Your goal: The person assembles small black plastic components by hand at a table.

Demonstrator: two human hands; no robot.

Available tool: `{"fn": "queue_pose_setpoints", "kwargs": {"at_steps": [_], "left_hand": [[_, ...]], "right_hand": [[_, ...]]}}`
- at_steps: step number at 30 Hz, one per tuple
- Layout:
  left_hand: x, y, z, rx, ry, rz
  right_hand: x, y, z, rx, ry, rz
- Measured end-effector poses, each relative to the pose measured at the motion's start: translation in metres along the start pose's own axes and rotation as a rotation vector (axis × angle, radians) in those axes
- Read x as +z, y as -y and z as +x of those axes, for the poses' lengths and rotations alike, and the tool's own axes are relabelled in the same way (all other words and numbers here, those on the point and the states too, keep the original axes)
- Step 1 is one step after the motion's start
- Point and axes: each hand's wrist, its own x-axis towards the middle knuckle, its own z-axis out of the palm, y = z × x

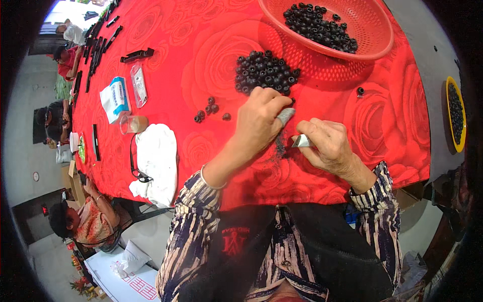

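Observation:
My left hand (259, 116) is closed in a pinch at the near edge of a pile of small black, bead-like pieces with holes (264, 73). One dark piece shows at its fingertips, and a grey wrap (286, 116) covers its thumb. To its right, my right hand (328, 145) has its fingers curled together. A pale, silvery strip (302, 141) with a dark edge shows at its fingertips; whether it is a blade or a finger wrap I cannot tell. Fine black shavings (280, 147) lie on the red cloth between the hands. Several loose black pieces (212, 108) lie left of the pile.
A red perforated basket (375, 50) with black pieces stands at the far right. On the left are a white cloth (157, 161), glasses (135, 161), a cup (135, 124) and a tissue pack (116, 98). A yellow tray (460, 143) stands beyond the right edge. Other people sit along the left.

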Motion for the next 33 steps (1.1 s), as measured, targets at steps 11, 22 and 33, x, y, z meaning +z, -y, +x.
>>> {"fn": "queue_pose_setpoints", "kwargs": {"at_steps": [11, 22, 33], "left_hand": [[-0.005, -0.013, 0.0, -0.624, 0.233, -0.728], [-0.035, -0.009, -0.035, -0.92, 0.509, -1.518], [-0.033, -0.015, -0.043, -0.962, 0.356, -1.398]], "right_hand": [[-0.002, -0.003, 0.0, 0.09, -0.074, 0.071], [-0.002, 0.007, 0.006, 0.062, 0.09, 0.372], [0.004, 0.005, -0.001, -0.021, 0.161, 0.311]]}}
